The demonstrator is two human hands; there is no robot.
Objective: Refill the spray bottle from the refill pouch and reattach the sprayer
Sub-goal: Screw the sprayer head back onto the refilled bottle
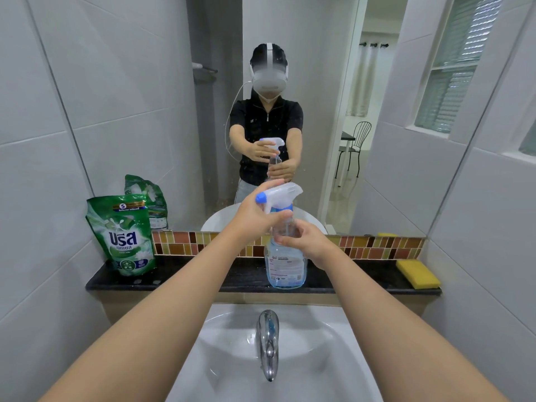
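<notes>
Clear plastic bottle: the spray bottle (pixel 285 265) stands upright on the dark stone shelf (pixel 179 278) behind the sink (pixel 327 343), at about 12 o'clock from the person, its long axis vertical.
Bottle contents: only a shallow pale blue layer shows at the bottom, so the refill looks not yet done, though the level is hard to read through the label.
Sprayer: the white sprayer (pixel 280 198) with its blue nozzle sits on top of the neck, nozzle pointing to 9 o'clock.
Left grip: the left hand (pixel 256 219) is curled round the sprayer's collar from the 9 o'clock side.
Right grip: the right hand (pixel 303 237) wraps the bottle's shoulder from the 3 o'clock side, directly beneath the left.
Key relation: both hands stack along the bottle's vertical axis, so a twist of the upper against the lower is what would free the sprayer.
Refill pouch: the green refill pouch (pixel 123 235) stands on the same shelf at 9 o'clock, well apart from the bottle and nearer the left hand.
Other: a yellow sponge (pixel 417 274) lies at 3 o'clock.
</notes>
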